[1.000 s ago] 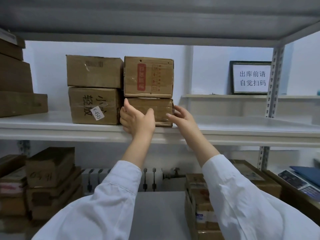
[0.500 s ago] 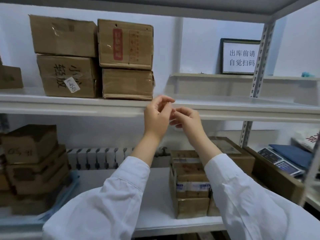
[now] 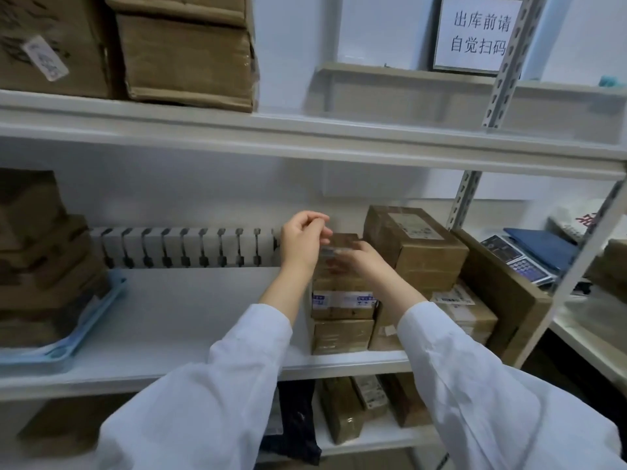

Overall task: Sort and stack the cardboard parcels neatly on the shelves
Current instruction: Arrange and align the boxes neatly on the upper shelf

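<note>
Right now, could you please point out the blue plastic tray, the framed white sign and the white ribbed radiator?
blue plastic tray [image 3: 37, 359]: head view, front rim.
framed white sign [image 3: 475, 35]: head view, centre of the paper.
white ribbed radiator [image 3: 183, 247]: head view, a middle section.

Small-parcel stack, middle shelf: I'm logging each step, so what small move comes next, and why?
Probably close both hands on the top small parcel of the stack: the left hand hovers at its left edge and the right hand lies blurred over it, neither clearly gripping yet.
</note>
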The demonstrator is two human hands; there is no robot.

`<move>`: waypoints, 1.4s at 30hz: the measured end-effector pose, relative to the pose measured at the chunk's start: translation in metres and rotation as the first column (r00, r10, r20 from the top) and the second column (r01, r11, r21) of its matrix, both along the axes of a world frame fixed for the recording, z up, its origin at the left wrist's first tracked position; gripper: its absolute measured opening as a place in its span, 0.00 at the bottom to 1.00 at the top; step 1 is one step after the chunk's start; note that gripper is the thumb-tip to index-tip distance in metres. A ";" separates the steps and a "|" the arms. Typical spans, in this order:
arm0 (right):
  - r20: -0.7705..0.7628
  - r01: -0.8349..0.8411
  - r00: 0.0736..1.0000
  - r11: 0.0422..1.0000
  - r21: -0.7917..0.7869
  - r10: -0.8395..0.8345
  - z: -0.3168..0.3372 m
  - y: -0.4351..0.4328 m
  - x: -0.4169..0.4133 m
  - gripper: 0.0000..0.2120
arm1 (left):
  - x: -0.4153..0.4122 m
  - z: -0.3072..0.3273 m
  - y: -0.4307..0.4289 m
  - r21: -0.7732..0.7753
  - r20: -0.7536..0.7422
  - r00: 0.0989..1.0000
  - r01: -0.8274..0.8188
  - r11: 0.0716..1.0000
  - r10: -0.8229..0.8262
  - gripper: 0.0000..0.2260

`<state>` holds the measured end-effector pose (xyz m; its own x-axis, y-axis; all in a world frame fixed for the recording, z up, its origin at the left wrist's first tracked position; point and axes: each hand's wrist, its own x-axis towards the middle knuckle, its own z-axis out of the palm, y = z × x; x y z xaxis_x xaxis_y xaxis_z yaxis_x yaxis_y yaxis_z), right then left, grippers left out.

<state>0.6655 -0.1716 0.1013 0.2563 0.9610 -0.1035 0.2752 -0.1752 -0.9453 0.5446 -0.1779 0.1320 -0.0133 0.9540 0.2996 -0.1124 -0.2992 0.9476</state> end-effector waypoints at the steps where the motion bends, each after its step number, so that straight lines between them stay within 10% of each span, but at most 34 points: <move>1: 0.029 0.014 0.999 0.999 -0.031 -0.014 -0.022 0.019 0.013 0.46 | 0.001 -0.007 0.003 -0.047 -0.002 1.000 -0.016 0.999 0.016 0.11; 10: 0.220 0.138 0.971 0.969 -0.206 -0.091 -0.035 0.018 0.022 0.41 | 0.012 -0.064 0.023 -0.325 -0.093 0.990 -0.131 0.937 0.107 0.06; 20: 0.279 0.163 0.954 0.968 -0.192 -0.105 -0.044 0.032 0.030 0.35 | 0.024 -0.088 0.036 -0.631 -0.186 0.981 -0.077 0.772 -0.054 0.26; 26: 0.079 0.227 0.973 0.953 -0.198 -0.216 -0.046 0.034 0.031 0.34 | 0.023 -0.103 0.050 -0.747 -0.031 0.991 0.063 0.662 -0.130 0.43; 38: -0.291 0.225 0.917 0.956 -0.190 -0.274 -0.075 0.043 0.026 0.29 | -0.016 -0.134 0.067 -0.748 0.337 0.940 0.304 0.590 -0.057 0.22; 42: -0.100 0.310 0.931 0.907 -0.284 -0.350 -0.106 0.058 0.031 0.33 | -0.029 -0.143 0.067 -0.732 0.411 0.910 0.296 0.614 0.051 0.27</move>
